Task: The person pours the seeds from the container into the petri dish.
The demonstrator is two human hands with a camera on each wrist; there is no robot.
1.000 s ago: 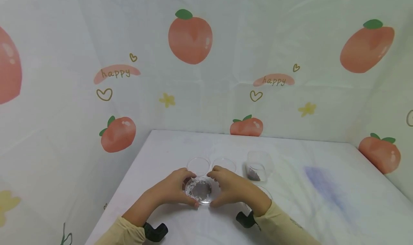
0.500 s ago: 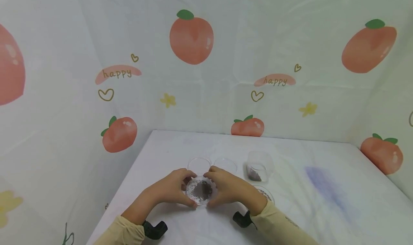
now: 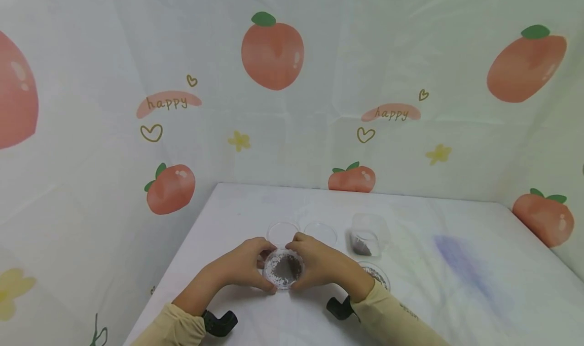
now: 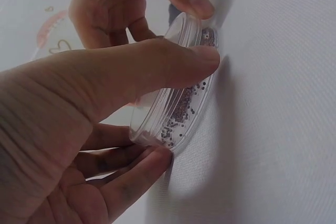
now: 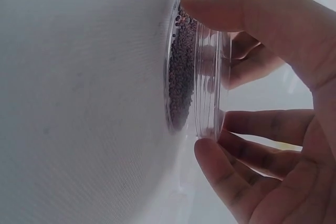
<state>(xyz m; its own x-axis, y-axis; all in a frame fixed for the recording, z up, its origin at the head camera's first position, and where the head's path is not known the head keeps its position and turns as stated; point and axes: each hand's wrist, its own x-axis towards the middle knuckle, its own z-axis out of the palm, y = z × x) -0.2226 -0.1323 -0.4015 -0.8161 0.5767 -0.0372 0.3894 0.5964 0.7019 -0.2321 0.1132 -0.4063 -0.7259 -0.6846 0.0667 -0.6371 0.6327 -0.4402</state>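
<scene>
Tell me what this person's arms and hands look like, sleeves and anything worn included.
The left sleeve and right sleeve are pale beige; the right one carries small dark lettering, too small to read. A black, elbow-shaped device sits by each cuff: left device, right device. The left hand and right hand are bare, with no gloves or rings visible.

left hand (image 3: pixel 250 263): fingers (image 4: pixel 137 179) and thumb (image 4: pixel 152 66) curved | right hand (image 3: pixel 319 263): same, facing it | forearms (image 3: pixel 201 290): angled inward

The right hand (image 3: pixel 317 263) has edged leftward, baring more of the speckled dish (image 3: pixel 380 274) to its right.
</scene>
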